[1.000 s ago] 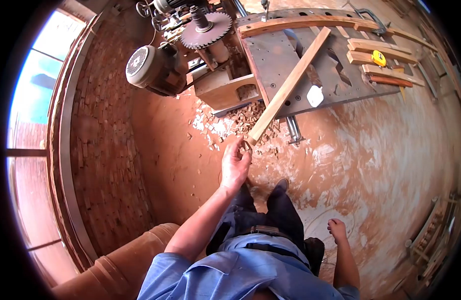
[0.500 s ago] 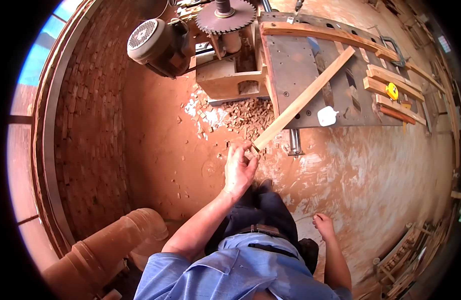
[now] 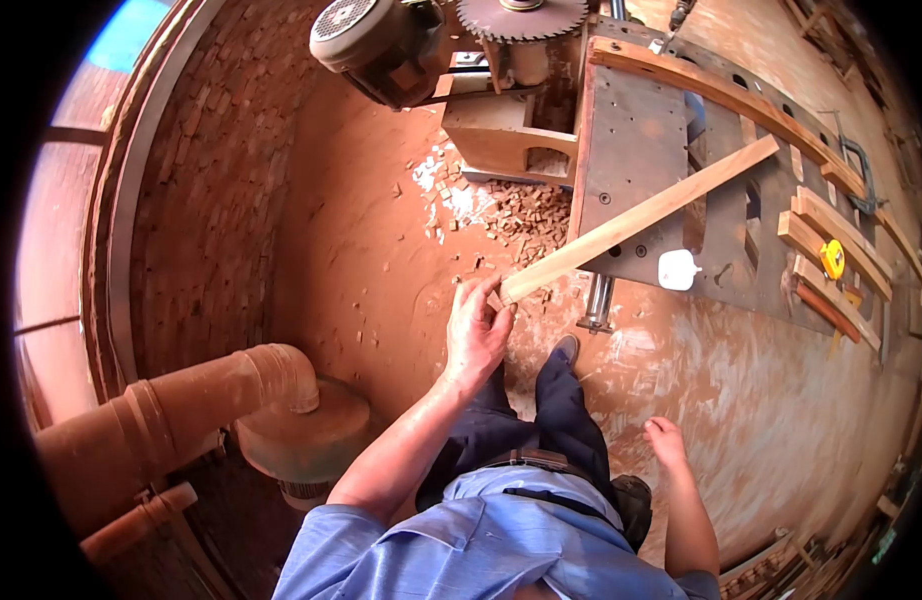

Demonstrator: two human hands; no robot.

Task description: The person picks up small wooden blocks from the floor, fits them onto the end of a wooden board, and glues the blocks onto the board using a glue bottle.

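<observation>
My left hand [image 3: 478, 328] grips the near end of a long pale wooden strip [image 3: 646, 217], fingers and thumb around it. The strip runs up and to the right, its far part over the grey metal table [image 3: 636, 130]. At the lower right my right hand [image 3: 665, 440] hangs beside my body, fingers loosely curled and holding nothing visible. On the table, right of the strip, lies a white piece [image 3: 678, 270].
A toothed saw blade [image 3: 521, 15] and a motor [image 3: 376, 50] stand beyond the wood offcuts [image 3: 526, 215]. Clamped wood [image 3: 721, 90], more strips and a yellow tape measure [image 3: 832, 259] are on the table. A dusty duct [image 3: 201, 400] is at left.
The view has swung left, so the table and saw sit farther right and higher. My left hand still holds the strip, which now lies at a flatter angle. More of the duct shows.
</observation>
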